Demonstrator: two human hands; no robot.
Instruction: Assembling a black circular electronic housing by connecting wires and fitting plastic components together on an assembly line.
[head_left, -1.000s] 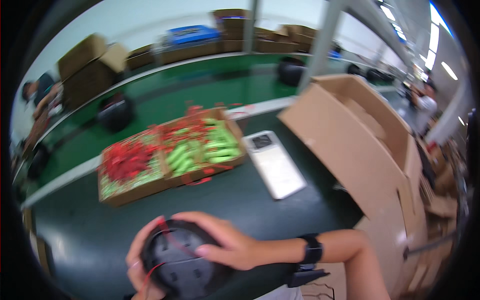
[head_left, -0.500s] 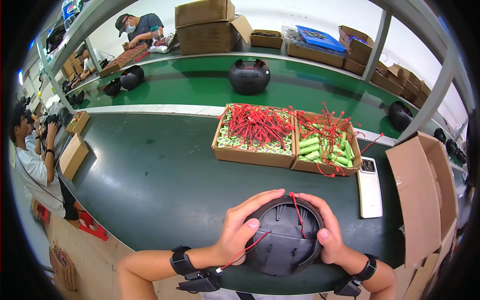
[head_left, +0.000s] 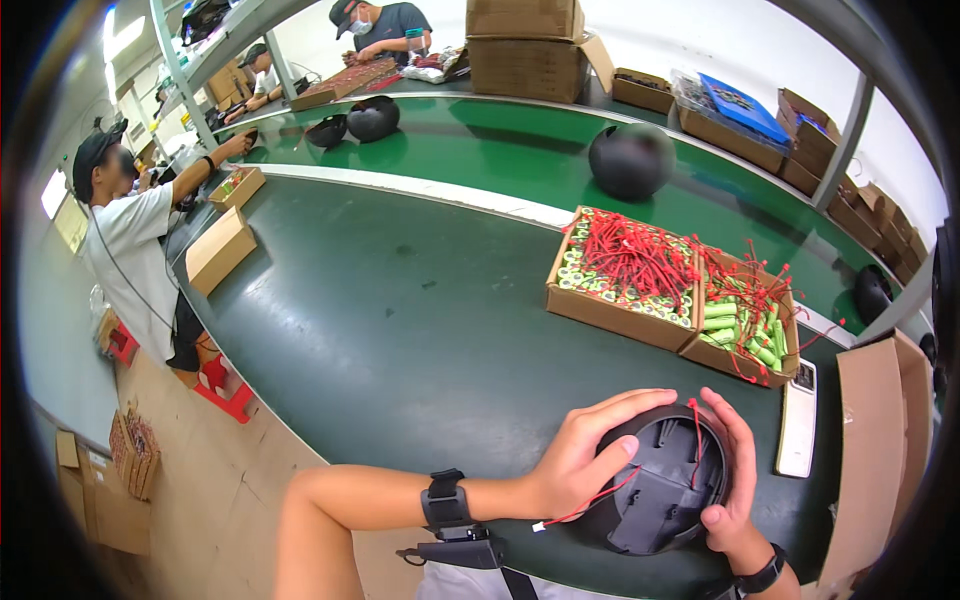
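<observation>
Between my two hands is a round black plastic housing (head_left: 655, 505), its open, ribbed inside facing up toward me. My left hand (head_left: 585, 450) wraps its left side, thumb on the rim. On the opposite side my right hand (head_left: 737, 470) curls around the edge. A thin red wire (head_left: 696, 445) with a red plug runs from the inside over the far rim. Another red wire trails left beneath my left thumb and ends in a white connector (head_left: 539, 526). Beyond the housing stand two cardboard trays: one (head_left: 615, 309) of upright cells with red leads, one (head_left: 735, 367) of loose green cells.
A white phone (head_left: 797, 420) lies on the dark table (head_left: 380, 330), beside an open carton (head_left: 870, 440) at right. Behind runs a green belt (head_left: 480, 150) carrying black housings (head_left: 630, 163). A co-worker (head_left: 130, 230) is at the left, another (head_left: 385, 35) across the belt.
My view has swung left, so the table things appear farther right. Both hands keep their hold on the housing. The co-worker at left now stretches an arm toward the belt.
</observation>
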